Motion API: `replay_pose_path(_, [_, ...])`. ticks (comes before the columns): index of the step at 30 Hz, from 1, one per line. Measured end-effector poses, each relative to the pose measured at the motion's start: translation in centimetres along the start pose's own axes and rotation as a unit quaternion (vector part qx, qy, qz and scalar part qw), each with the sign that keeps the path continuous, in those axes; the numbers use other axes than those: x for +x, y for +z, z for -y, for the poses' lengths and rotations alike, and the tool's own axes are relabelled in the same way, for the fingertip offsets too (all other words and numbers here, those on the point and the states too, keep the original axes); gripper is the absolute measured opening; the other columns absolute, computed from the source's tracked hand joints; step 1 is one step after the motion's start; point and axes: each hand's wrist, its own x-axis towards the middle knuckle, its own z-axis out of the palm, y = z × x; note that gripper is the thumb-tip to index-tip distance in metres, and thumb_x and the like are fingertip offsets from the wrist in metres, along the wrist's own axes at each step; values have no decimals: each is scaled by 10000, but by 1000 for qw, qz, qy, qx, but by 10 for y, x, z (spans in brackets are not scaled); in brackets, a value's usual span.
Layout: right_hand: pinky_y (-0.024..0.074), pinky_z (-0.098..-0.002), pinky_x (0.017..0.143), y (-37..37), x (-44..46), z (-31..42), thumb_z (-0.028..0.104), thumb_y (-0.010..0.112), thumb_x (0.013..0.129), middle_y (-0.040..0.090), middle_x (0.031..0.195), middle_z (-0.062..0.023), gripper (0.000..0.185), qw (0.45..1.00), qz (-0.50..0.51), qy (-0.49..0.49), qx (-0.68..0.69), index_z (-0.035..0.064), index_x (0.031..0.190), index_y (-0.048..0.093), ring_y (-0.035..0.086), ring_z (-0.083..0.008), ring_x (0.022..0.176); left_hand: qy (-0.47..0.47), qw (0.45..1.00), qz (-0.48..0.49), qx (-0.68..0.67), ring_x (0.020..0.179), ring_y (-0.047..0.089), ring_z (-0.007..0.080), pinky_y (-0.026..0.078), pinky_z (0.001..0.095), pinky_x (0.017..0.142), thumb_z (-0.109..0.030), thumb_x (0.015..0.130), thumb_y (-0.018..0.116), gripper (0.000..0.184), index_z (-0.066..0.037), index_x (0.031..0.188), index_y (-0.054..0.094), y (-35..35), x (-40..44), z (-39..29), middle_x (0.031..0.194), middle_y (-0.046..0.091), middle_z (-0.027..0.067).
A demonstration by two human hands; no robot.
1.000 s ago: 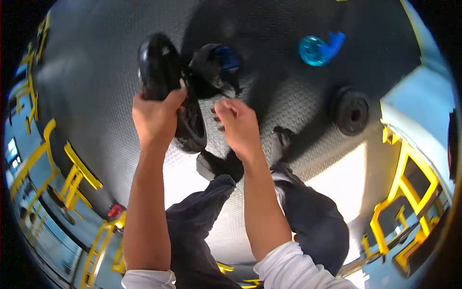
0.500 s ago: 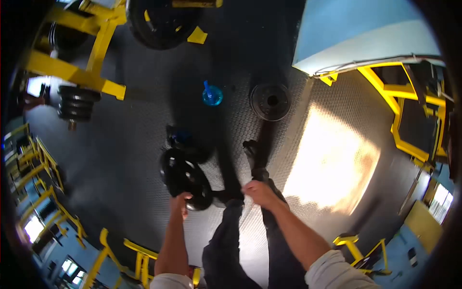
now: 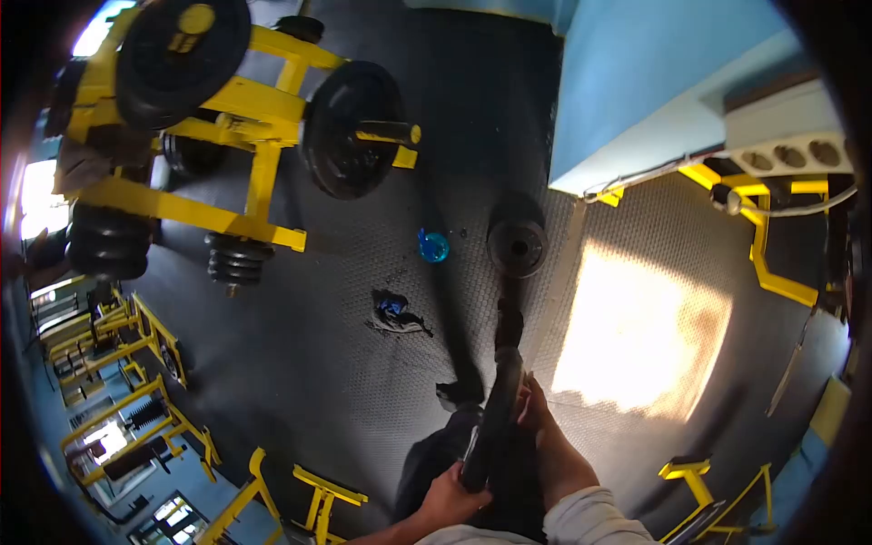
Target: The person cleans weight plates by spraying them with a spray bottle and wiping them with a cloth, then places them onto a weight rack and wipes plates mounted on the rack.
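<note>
A black weight plate (image 3: 496,420) is in front of my body, off the floor and seen almost edge-on. My left hand (image 3: 454,495) grips its lower near edge, the thumb lying along the rim. On its right side, my right hand (image 3: 536,406) holds the plate, with the fingers partly hidden behind it. Another black plate (image 3: 518,249) lies flat on the floor farther ahead, with a hole in its middle. My legs and shoes are just beyond and below the held plate, partly covered by it.
A blue bottle (image 3: 435,247) and a dark crumpled cloth item (image 3: 396,313) are on the rubber floor ahead. A yellow rack (image 3: 263,186) loaded with black plates (image 3: 354,132) stands front left. A blue wall corner (image 3: 627,100) juts in at right, beside a yellow frame (image 3: 763,263).
The plate has risen from beside my left leg to the front of my body and turned edge-on. My right hand, free before, has come onto it. The view has shifted.
</note>
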Motion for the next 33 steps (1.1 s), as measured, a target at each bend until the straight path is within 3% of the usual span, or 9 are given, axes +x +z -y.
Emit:
replay_pose_path(5, [438,-488,899,27,0,26,560,482,859,578,1125,-179,640,795,593,49,117,-4,1156,541,557,-364,1020,116,991,-24,60,910,641,349,503,379,800,-354,652,723,575,7,1071,565,-39,-98,-29,929,649,229])
replay_pose_path(10, [473,-440,866,77,-61,72,469,387,918,634,797,-167,520,871,484,-72,43,5,951,620,619,-342,804,145,983,-60,99,879,650,319,494,374,783,-438,650,731,608,0,1051,601,-84,-131,-35,912,660,202])
replay_pose_path(14, [436,-448,917,73,-56,91,624,511,803,642,988,-138,625,909,287,-266,-142,43,1013,610,568,-308,1043,137,989,-51,28,869,630,231,466,342,782,-517,677,744,614,-54,1067,643,-119,-125,-18,915,671,114])
replay_pose_path(19, [387,-416,985,105,-57,145,493,691,684,629,1098,-69,558,619,99,-542,-559,123,1095,611,532,-213,1134,139,979,-5,-152,818,624,238,458,346,753,-612,786,602,633,-26,1017,670,-177,-73,-11,805,657,125])
replay_pose_path(21, [364,-401,1012,131,-69,160,409,701,685,629,1112,-36,506,812,252,-408,-332,161,1115,603,532,-196,1128,170,967,-69,-177,792,620,242,457,352,736,-603,845,517,621,-23,1005,673,-198,-57,-17,762,643,139])
replay_pose_path(23, [342,-403,1034,211,-149,177,411,688,698,630,1095,-43,509,654,98,-479,-577,155,1128,594,534,-209,1115,144,971,-68,-178,783,618,246,457,352,737,-605,874,453,634,-22,999,671,-218,-53,-24,762,635,152])
replay_pose_path(25, [377,-416,1008,231,-159,182,409,693,699,629,1066,-50,505,721,148,-477,-481,138,1114,593,547,-222,1082,157,963,-87,-199,762,610,228,460,353,737,-610,879,437,653,-10,983,673,-239,-38,-20,763,643,146])
replay_pose_path(26, [431,-428,953,222,-107,192,416,636,760,624,1050,-60,469,906,188,-322,-198,103,1106,585,565,-242,1048,185,951,-114,-220,718,601,200,463,346,707,-616,877,433,680,14,958,673,-241,-22,-12,753,652,131])
replay_pose_path(33, [477,-425,892,303,-78,208,381,463,886,644,1000,-81,370,965,158,-170,-123,74,1011,627,601,-260,944,119,892,-129,-416,594,589,164,460,301,566,-513,947,370,625,35,871,660,-273,-7,-26,687,640,105])
